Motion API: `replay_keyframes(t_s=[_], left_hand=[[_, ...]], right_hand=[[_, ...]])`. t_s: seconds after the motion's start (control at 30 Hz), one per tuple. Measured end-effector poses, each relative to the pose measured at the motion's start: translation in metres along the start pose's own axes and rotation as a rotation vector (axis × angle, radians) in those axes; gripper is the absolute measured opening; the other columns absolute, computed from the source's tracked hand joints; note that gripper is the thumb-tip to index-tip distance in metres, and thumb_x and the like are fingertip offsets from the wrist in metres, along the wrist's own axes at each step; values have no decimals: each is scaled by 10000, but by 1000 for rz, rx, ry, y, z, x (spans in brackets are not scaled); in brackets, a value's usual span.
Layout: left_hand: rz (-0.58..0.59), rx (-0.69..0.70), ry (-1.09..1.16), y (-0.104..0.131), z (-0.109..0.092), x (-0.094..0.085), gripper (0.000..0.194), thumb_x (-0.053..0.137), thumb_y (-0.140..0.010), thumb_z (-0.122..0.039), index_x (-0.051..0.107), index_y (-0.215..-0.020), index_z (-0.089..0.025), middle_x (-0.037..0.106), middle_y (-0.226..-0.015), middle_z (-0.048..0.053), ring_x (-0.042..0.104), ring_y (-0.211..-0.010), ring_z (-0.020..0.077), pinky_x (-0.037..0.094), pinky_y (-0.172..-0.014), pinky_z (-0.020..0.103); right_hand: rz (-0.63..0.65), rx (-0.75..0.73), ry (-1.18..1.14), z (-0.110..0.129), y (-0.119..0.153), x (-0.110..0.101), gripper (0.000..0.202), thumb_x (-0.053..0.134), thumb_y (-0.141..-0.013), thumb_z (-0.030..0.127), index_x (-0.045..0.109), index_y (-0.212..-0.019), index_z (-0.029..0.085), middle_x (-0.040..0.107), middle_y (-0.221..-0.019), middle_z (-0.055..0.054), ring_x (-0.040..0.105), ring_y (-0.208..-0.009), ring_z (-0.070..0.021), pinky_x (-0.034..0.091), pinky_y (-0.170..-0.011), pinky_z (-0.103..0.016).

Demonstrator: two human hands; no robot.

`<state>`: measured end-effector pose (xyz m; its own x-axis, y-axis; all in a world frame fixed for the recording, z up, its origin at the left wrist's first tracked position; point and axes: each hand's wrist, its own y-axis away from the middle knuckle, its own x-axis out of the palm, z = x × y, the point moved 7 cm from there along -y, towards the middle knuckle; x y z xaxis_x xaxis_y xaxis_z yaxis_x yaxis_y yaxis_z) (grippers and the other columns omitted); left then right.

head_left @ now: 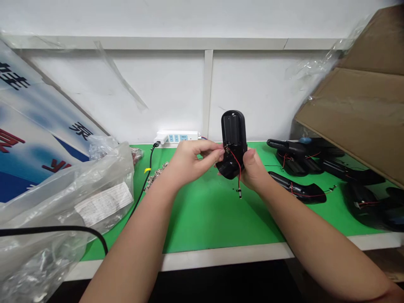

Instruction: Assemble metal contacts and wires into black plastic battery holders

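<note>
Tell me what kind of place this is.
Probably a small electronics assembly bench: the hands hold a black plastic housing with red wires, more such housings lie on the green mat, and a power strip sits by the wall.

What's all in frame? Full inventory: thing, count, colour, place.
black housing: 1, black, held upright above mat centre, red wire hanging from it
more housings: several, black with red wires, right side of mat
green mat: 1, green, on the bench top
power strip: 1, white with blue sockets, back edge by the wall
black cable: 1, black with a yellow tag, left of centre
plastic bags: a pile, clear, one with a white label, left
small metal parts: a heap, silvery, by the cable
cardboard box: 1, brown, upper right
printed sign: 1, blue and white, far left
left hand: pinching at the wire end
right hand: grip round the housing's lower end
</note>
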<state>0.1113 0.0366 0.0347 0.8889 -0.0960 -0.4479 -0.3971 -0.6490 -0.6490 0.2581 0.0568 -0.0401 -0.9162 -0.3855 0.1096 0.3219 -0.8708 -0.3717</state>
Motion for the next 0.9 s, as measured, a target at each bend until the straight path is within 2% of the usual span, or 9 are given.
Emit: replay_keyframes(t_s=[0.13,0.23,0.4,0.77,0.9], left_hand=[[-77,398,-352,4,-21,0,146,641,-970,-146,772,-909,-170,762,-744,1,672,-676,93,523,-697,226],[-113,556,-497,8,-30,2,118,642,-980,-133,749,-930,-142,729,-715,0,620,-636,91,499,-661,232],[-119,616,-661,10,-32,5,153,609,-1010,-174,731,-926,-138,674,-691,12,580,-632,114,467,-612,257],[-120,606,-703,10,-33,7,224,596,-1014,-184,695,-813,-166,647,-654,6,549,-620,119,453,-624,268],[-127,634,-729,10,-37,7,258,590,-1020,-188,674,-777,-172,643,-647,7,542,-617,124,457,-623,274]], right_hand=[[30,20,7,-2,1,0,778,474,-870,897,737,-1032,184,758,-922,-100,754,-708,-225,630,-557,-340],[2,62,23,-2,1,-2,791,385,-906,896,743,-958,193,742,-815,-83,732,-647,-208,591,-533,-317],[-9,99,41,0,0,1,778,365,-919,889,730,-852,205,715,-749,-61,725,-614,-200,578,-541,-314],[-39,111,94,-1,0,-3,769,372,-933,872,726,-839,196,722,-734,-65,726,-613,-201,572,-543,-310],[-55,100,114,4,-1,-2,759,423,-896,895,708,-838,194,703,-705,-55,719,-585,-200,542,-504,-300]])
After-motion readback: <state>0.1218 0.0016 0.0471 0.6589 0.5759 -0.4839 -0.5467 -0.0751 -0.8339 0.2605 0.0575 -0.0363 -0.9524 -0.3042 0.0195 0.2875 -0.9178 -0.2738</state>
